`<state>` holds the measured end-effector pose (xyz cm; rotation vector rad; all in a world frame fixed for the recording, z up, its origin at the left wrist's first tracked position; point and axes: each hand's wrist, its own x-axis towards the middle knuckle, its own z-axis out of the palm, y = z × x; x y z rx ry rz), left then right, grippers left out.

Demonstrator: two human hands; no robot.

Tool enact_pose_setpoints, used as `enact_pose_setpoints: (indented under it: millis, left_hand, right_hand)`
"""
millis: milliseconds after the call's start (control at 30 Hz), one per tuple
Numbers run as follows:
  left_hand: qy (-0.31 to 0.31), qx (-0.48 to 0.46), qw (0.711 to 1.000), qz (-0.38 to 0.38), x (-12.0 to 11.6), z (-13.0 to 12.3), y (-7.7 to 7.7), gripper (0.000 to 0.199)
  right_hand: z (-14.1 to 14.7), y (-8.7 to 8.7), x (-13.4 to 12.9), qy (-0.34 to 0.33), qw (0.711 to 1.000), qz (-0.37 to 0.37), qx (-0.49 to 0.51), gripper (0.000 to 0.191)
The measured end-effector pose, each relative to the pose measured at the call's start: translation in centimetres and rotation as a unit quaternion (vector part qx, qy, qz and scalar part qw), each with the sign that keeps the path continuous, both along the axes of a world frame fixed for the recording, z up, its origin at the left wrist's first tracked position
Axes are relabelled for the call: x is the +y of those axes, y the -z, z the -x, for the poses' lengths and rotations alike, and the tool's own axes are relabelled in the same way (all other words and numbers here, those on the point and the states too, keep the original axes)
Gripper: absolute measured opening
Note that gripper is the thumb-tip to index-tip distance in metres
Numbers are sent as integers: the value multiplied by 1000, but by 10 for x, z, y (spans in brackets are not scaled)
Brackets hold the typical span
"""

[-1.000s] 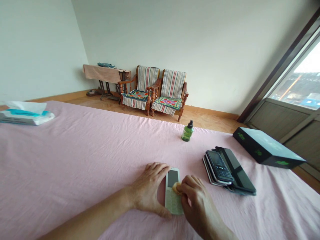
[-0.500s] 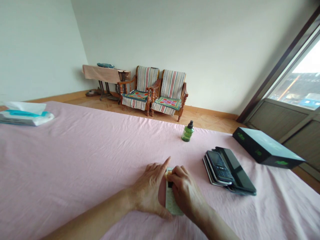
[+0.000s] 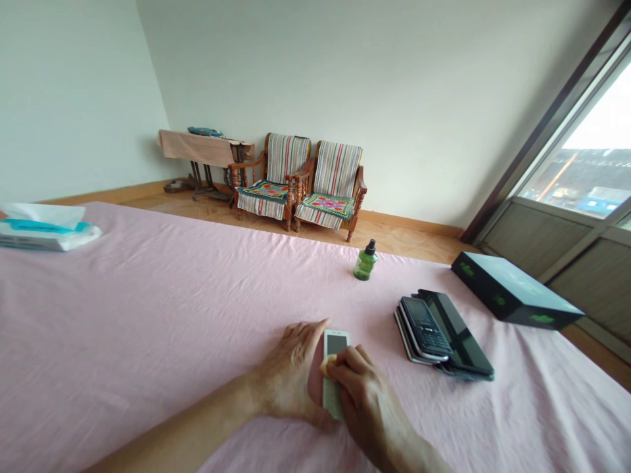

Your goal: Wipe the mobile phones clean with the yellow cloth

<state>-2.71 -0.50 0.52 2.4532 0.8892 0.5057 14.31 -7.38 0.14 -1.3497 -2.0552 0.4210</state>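
A white mobile phone (image 3: 337,343) with a dark screen lies face up on the pink cloth in front of me. My left hand (image 3: 290,374) brackets it from the left, index fingertip by the top corner and thumb at the bottom end, steadying it. Pinched in my right hand (image 3: 367,394) is a small yellowish wad (image 3: 327,365), perhaps cloth or sponge, pressed on the phone's face just below the screen. The right fingers hide part of the phone's lower right side.
A green spray bottle (image 3: 365,261) stands ahead. To the right lie stacked phones (image 3: 426,328), a dark tablet-like device (image 3: 463,335) and a black box (image 3: 513,289). A tissue pack (image 3: 49,235) sits far left on the pink cloth (image 3: 172,295). Two wooden chairs (image 3: 300,180) stand beyond.
My right hand has slid the wad down the phone, from the top of the screen to below it, uncovering the screen. My left index finger has come down closer to the phone's top.
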Motion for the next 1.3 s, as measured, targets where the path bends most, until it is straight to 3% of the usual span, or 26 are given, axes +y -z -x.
enact_pose_setpoints:
  millis: [167, 300, 467, 667, 933, 1167, 1300]
  left_hand:
    - [14, -25, 999, -41, -1, 0, -9, 90]
    - [72, -29, 991, -105, -2, 0, -12, 68]
    - [126, -15, 975, -180, -3, -1, -7, 52]
    - [129, -32, 968, -213, -6, -3, -2, 46]
    - [107, -40, 972, -204, -7, -4, 3, 45]
    - [124, -39, 976, -174, -6, -3, -6, 41]
    - [124, -37, 977, -172, -6, -3, -5, 41]
  right_hand:
    - [-13, 3, -5, 28, 998, 4, 62, 39]
    - [-26, -1, 12, 98, 992, -14, 79, 28]
    - [-26, -2, 31, 123, 991, -38, 33, 26]
    - [-11, 1, 43, 115, 989, -43, -82, 27]
    - [-2, -3, 54, 5, 999, -23, -35, 31]
    - [-21, -5, 44, 84, 990, -31, -109, 30]
    - [-16, -7, 44, 63, 991, -34, -110, 30]
